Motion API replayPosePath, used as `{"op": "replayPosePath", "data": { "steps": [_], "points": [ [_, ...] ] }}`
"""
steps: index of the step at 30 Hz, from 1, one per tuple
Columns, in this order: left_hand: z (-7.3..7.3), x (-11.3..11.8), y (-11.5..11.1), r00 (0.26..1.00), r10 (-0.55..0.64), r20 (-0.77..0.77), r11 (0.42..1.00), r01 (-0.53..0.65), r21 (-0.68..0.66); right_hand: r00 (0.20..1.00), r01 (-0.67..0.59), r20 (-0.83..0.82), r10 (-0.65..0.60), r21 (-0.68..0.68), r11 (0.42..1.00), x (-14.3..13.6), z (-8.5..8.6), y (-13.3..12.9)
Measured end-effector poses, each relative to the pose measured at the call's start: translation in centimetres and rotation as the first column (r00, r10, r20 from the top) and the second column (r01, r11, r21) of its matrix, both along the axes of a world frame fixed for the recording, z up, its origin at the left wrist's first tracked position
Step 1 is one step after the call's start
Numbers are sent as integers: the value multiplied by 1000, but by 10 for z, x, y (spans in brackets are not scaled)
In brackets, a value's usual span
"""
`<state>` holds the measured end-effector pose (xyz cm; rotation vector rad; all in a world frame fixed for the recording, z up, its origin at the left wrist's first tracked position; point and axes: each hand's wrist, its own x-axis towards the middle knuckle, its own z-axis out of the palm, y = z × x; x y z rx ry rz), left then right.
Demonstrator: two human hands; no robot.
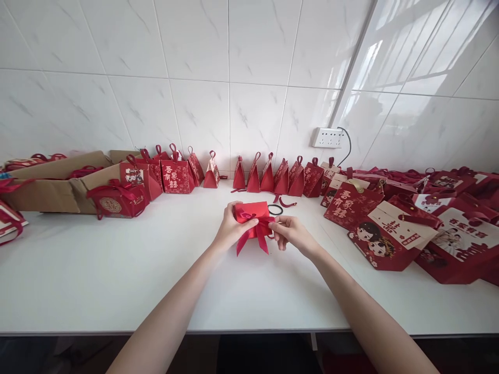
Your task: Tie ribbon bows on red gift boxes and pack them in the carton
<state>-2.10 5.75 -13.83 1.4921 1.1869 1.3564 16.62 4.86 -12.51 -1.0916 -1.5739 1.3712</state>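
Note:
In the middle of the white table is a small red gift box [253, 209] with a red ribbon [262, 224] tied in a bow on its near side, two tails hanging down. My left hand [233, 224] grips the box from the left, its thumb pressed on the bow. With thumb and forefinger my right hand [289, 232] pinches the right loop of the ribbon. Its other fingers are curled. Just behind the right hand lie a black ring-shaped band [275, 209] and a short dark red ribbon piece [288, 204].
Red gift boxes [280, 176] with ribbon handles line the tiled wall. An open cardboard box [58, 195] stands at left, beside a bow-tied red box [119, 200]. Many red boxes [393, 234] pile up at right. A power strip [328, 137] with a cable is on the wall.

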Motion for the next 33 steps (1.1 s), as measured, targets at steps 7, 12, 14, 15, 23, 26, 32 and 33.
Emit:
{"op": "replayPosePath", "data": {
  "steps": [7,12,14,15,23,26,32,33],
  "points": [
    [0,1,0,998,-61,6,998,61,-21,988,144,-71,-140,58,988,0,2,-1],
    [0,2,0,998,-65,14,998,65,-17,996,93,-14,-93,-1,996,-2,4,-3],
    [0,2,-1,998,-62,21,998,62,-13,994,111,-11,-111,9,994,-2,3,-2],
    [0,2,-1,998,-61,23,998,61,-11,993,113,-18,-113,18,993,-2,2,-1],
    [0,0,-2,993,-120,13,990,121,-68,982,181,-82,-171,131,975,1,1,0],
    [2,1,-3,991,-132,21,988,134,-76,981,187,-71,-178,138,973,0,2,-1],
    [3,1,-5,989,-139,42,986,142,-89,980,196,-59,-189,161,967,1,2,1],
    [3,1,-5,989,-140,44,986,144,-87,980,195,-61,-187,169,966,1,1,2]
  ]
}}
